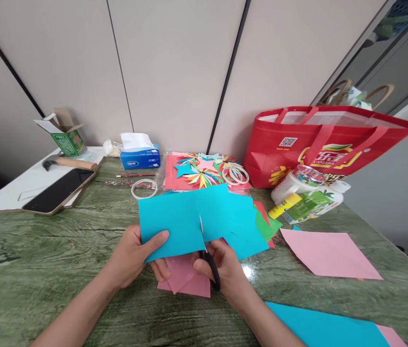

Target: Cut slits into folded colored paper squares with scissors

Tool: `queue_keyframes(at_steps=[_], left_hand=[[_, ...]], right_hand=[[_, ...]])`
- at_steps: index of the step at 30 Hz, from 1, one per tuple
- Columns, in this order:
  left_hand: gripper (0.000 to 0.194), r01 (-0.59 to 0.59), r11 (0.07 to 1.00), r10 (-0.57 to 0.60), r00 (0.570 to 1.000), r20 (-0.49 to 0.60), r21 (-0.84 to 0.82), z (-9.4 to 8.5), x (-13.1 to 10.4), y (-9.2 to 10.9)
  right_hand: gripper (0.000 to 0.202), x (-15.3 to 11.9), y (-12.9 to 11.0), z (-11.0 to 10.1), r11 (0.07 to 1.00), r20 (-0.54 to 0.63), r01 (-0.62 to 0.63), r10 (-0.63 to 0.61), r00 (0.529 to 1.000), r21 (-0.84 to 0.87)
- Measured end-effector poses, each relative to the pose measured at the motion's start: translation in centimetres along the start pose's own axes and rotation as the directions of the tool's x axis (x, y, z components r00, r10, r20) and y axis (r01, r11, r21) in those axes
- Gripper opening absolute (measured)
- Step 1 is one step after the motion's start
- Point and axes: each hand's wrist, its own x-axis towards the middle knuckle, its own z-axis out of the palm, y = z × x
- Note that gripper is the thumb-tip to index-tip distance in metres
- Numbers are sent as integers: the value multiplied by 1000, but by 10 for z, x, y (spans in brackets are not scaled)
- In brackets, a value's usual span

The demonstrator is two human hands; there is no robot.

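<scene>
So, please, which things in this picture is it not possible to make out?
All in the head view:
Scissors: one blade, hidden behind the held blue sheet.
Red bag: its bottom inside, hidden by its front wall.
Lower blue sheet: near end, cut off by the bottom edge.
Green box: its print, too small to read.

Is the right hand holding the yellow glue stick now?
No, the right hand holds black-handled scissors, while the yellow glue stick lies beyond it, near the red bag.
</scene>
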Motion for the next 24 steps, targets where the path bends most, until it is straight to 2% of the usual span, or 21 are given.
queue_keyframes(at_steps=[24], left_hand=[[26,5,1000,-4,1000,12,-13,1,0,0]], right_hand=[[40,0,3,0,999,-12,25,-25,1000,-34]])
